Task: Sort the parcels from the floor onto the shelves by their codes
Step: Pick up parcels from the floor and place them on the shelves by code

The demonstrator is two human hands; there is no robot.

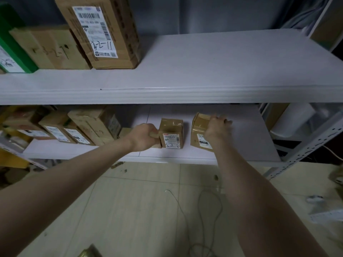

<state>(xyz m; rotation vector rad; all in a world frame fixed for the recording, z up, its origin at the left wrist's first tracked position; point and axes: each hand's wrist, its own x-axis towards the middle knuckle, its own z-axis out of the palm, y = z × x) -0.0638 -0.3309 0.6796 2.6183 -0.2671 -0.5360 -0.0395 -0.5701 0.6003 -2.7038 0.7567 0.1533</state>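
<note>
Two arms of one person are in view, and both are bare from the edge of the view up to the hand. The left forearm (74, 173) starts at 8 o'clock and becomes narrower toward the wrist. The right forearm (259, 191) starts at 5 o'clock and looks broader near the camera. The left hand (143, 139) and the right hand (216, 128) are bare too. The right fingers (225, 121) are blurred, so their fine details cannot be told.

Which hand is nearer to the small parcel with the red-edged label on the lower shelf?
Left. The left hand grips a brown carton directly left of the red-labelled parcel; the right hand holds another parcel to its right, across a gap.
</note>
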